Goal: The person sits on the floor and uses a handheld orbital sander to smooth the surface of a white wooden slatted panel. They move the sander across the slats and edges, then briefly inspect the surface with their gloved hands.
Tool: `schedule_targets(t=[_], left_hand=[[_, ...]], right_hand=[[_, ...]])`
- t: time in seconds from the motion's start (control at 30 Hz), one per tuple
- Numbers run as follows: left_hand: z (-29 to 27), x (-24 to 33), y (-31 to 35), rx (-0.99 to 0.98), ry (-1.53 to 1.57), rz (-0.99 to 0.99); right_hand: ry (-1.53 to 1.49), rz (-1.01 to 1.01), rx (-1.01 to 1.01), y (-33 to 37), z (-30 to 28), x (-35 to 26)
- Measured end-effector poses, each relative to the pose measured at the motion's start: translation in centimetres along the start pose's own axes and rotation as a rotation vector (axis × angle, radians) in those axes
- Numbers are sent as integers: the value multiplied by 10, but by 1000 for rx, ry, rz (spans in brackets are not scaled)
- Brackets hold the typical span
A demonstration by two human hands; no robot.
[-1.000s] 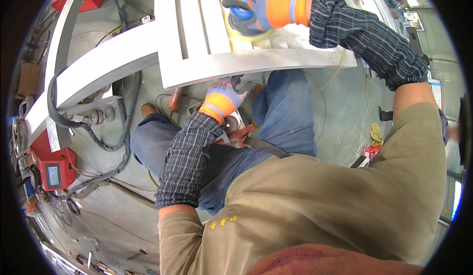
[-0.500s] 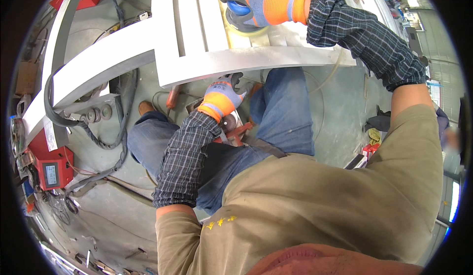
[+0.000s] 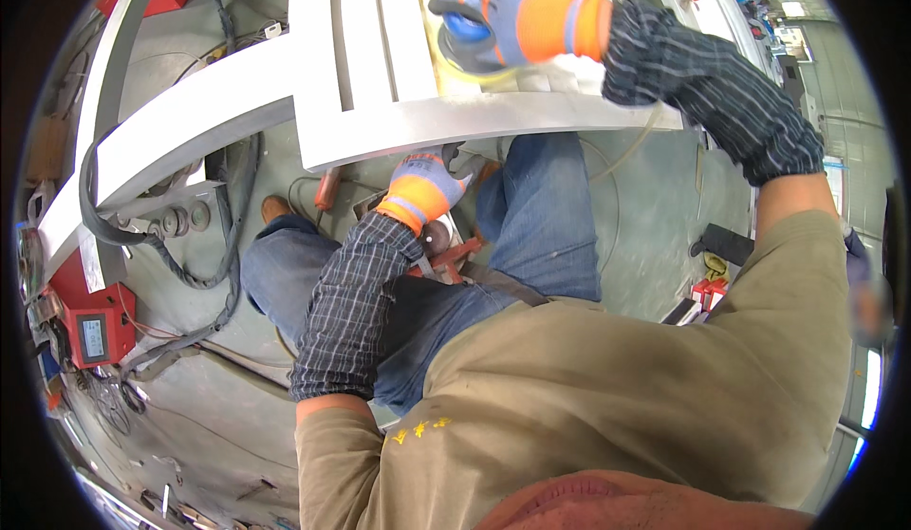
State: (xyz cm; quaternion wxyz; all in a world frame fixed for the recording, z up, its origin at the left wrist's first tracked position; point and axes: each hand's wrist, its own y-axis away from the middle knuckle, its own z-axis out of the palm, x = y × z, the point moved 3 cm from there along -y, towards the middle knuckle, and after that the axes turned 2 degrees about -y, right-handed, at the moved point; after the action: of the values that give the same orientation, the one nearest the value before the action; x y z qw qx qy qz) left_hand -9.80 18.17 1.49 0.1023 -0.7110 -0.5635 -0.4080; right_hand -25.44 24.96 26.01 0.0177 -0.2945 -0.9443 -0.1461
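Observation:
My right hand (image 3: 522,19), in an orange and grey-blue work glove, is closed round the blue top of a round hand sander (image 3: 465,29). The sander's dark body and yellow-edged pad lie on the pale slats of a metal frame (image 3: 413,114). At the frame's near lower edge is my left hand (image 3: 427,181), gloved alike. Its thumb stands apart from the forefinger, and the other fingertips are partly hidden by the edge. I see no tool in that hand.
Between my legs is a red-handled tool (image 3: 446,257) with a disc. An orange-red handle (image 3: 327,188) hangs under the frame. Thick dark cables (image 3: 232,274) loop at the left, beside a red machine (image 3: 93,326). Small red boxes (image 3: 710,291) lie on the right.
My right hand and the sander have shifted slightly right and down over the slats, and the right sleeve has turned. My left hand stays by the frame's edge.

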Motion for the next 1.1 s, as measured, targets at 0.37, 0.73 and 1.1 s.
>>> schedule_targets(t=[0.37, 0.73, 1.1], left_hand=[[-13, 11, 3, -90, 23, -2], [-6, 13, -6, -156, 22, -69], [-3, 10, -6, -113, 19, -53]], right_hand=[[43, -69, -10, -7, -6, -7], [70, -13, -61, -3, -15, -7], [70, 111, -1, -26, 3, 23]])
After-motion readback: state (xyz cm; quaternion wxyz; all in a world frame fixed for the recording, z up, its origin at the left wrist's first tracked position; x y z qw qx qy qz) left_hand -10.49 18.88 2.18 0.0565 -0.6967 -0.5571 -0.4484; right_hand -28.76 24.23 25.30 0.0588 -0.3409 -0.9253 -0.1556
